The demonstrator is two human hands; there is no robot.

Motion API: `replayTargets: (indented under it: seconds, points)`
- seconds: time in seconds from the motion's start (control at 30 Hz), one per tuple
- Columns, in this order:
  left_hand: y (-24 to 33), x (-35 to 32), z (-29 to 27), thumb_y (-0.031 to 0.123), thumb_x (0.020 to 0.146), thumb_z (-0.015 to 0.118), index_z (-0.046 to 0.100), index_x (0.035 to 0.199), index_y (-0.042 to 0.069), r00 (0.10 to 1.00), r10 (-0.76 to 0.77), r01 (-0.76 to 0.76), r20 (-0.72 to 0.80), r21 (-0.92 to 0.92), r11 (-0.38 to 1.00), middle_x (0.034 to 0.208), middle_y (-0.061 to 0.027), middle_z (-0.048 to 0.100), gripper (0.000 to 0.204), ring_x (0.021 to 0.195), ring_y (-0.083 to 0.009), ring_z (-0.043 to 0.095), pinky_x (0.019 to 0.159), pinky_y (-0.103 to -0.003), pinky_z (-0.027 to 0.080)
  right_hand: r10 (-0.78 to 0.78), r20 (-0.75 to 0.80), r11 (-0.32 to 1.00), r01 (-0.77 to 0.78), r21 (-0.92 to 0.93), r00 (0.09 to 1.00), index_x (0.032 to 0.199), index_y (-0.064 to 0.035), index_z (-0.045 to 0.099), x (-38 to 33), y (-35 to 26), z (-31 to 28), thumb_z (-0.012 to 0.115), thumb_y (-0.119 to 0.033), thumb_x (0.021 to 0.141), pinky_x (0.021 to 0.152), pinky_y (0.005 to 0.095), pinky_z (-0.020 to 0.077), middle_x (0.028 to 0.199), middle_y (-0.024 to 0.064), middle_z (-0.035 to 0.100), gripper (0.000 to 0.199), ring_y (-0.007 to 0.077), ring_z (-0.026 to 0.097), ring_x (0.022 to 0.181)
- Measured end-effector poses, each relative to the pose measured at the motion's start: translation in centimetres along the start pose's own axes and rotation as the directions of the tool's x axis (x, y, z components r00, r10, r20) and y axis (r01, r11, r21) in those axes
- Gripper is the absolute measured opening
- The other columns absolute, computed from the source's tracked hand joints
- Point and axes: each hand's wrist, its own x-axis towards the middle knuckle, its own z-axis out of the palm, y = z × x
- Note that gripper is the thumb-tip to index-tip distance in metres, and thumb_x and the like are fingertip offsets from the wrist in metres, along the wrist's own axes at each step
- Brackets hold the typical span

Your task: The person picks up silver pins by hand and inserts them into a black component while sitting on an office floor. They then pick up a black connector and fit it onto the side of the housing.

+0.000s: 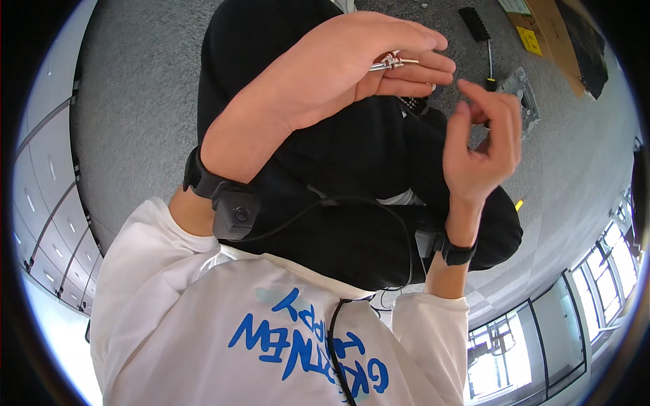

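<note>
My left hand is cupped with its palm partly facing me, and several small metal screws lie in it against the fingers. Just to the right, my right hand is raised with curved fingers. Its thumb and forefinger stand apart, and nothing shows between them. The fingertips of the two hands are close but not touching. Below the left fingers, a dark perforated piece is partly covered by the hand and my legs.
My black-trousered legs are folded on the grey carpet. Beyond the right hand lie a metal bracket, a yellow-and-black handle on a thin shaft, and a black ridged strip. A cardboard box stands at the far right.
</note>
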Motion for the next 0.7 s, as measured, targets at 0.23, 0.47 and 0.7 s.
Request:
replayTargets:
  seconds: [0.23,0.47,0.7]
  points:
    - [1.1,-0.8,0.5,0.036,0.105,0.042,0.056,0.132,-0.004,0.994,-0.112,0.111,0.009,0.086,0.990,0.116,-0.0188,0.065,0.051,0.106,-0.0230,0.067,0.094,-0.034,0.055,-0.328,-0.010,0.943,0.328,0.063,0.945,0.086,-0.0072,0.073,1.6,-1.7,1.7,0.078,0.002,0.066,0.063,0.0272,0.0467,0.090,0.0008,0.063,0.022,0.0186,0.053,0.076]
    - [1.4,-0.9,0.5,0.030,0.104,0.047,0.063,0.125,-0.002,0.991,-0.131,0.130,0.023,0.050,0.990,0.111,-0.0142,0.066,0.041,0.101,-0.0201,0.067,0.089,-0.031,0.057,-0.361,0.018,0.932,0.360,0.051,0.932,0.088,-0.0061,0.069,1.4,-1.4,1.7,0.076,0.001,0.068,0.063,0.0293,0.0471,0.094,0.0016,0.064,0.022,0.0201,0.054,0.076]
    - [1.2,-0.8,0.8,0.026,0.103,0.049,0.059,0.128,-0.005,0.995,-0.095,0.094,0.016,0.025,0.995,0.108,-0.0175,0.067,0.042,0.099,-0.0237,0.070,0.091,-0.034,0.058,-0.322,0.073,0.945,0.326,-0.036,0.944,0.088,-0.0057,0.066,1.2,-1.7,1.3,0.073,0.001,0.074,0.066,0.0314,0.0471,0.097,0.0046,0.061,0.017,0.0228,0.055,0.077]
